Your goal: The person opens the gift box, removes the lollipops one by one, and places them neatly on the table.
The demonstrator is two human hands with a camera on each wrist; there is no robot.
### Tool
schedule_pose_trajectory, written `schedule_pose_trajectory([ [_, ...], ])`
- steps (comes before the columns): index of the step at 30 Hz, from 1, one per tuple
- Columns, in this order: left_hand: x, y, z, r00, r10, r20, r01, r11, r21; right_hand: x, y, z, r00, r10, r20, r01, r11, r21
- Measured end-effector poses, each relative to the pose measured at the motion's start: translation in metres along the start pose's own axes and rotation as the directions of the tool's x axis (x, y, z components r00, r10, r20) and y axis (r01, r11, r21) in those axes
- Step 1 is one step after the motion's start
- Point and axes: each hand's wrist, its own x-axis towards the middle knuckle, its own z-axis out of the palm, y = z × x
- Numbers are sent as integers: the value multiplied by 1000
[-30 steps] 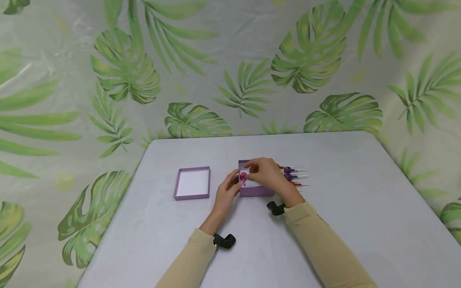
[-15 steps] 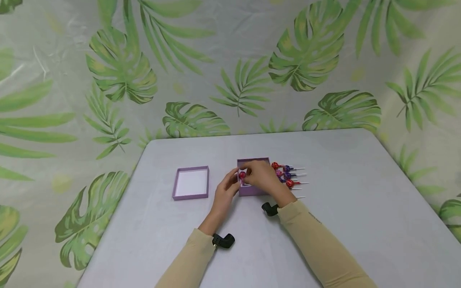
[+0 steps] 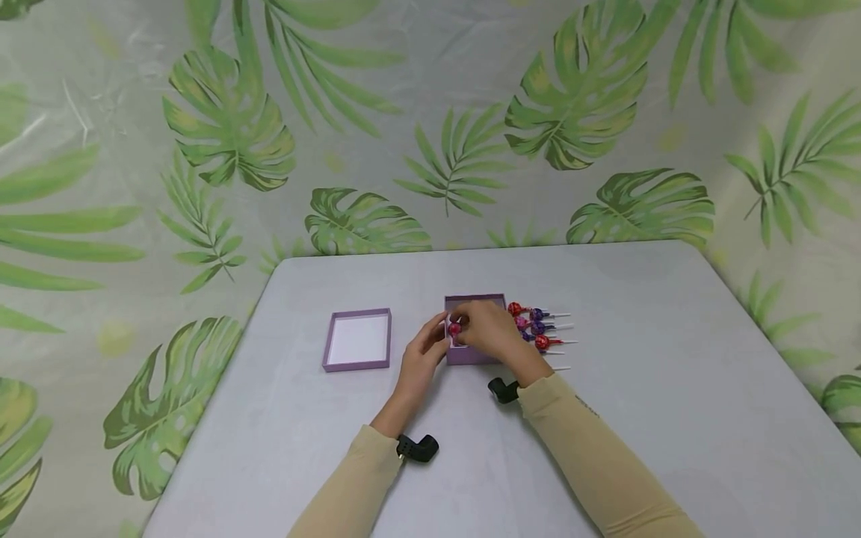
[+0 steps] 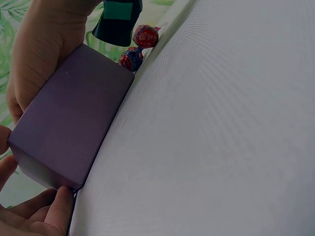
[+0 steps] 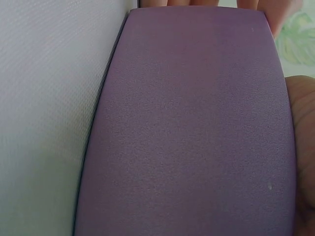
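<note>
A small purple box point(image 3: 471, 356) with a pale interior stands uncovered on the table. My left hand point(image 3: 420, 362) rests against its left wall; in the left wrist view the fingertips point(image 4: 63, 204) touch the box's lower corner. Over the box, my right hand point(image 3: 494, 329) reaches in and pinches a lollipop with a pinkish-red round head point(image 3: 454, 329) near the left wall. The lollipop's stick is hidden by the right hand, as is most of the inside. The purple wall point(image 5: 197, 123) fills much of the right wrist view.
Several wrapped lollipops, among them a red one point(image 3: 542, 342) and a purple one point(image 3: 537, 327), lie right of the box with sticks pointing right. Left of the hands lies a shallow purple-rimmed lid point(image 3: 359, 340), white inside. A leaf-patterned curtain point(image 3: 377, 112) hangs behind the white table point(image 3: 303, 456).
The right hand has moved slightly left and down into the box with the lollipop, uncovering more lollipops on the right. The left hand stays at the box's left wall.
</note>
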Motion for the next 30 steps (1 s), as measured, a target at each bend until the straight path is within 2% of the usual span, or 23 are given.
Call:
schedule_pose_trajectory([
  [2,1,-5,0,1000,5,-12,-5,1000,9,-1,0,-1,1000,2,6,-2,1000,13],
  [7,1,-7,0,999,6,-31,-6,1000,21,-1,0,-1,1000,1,10,-1,1000,15],
  [18,-1,-5,-2,999,7,-36,-7,1000,10,4,-3,3,997,-14,81,20,997,-76],
  [24,1,-4,-2,999,29,-22,-29,999,-19,4,-3,1,998,-10,60,13,999,-48],
  [30,0,-6,1,999,10,-39,-10,1000,14,1,-1,-1,999,5,52,-4,1000,-10],
])
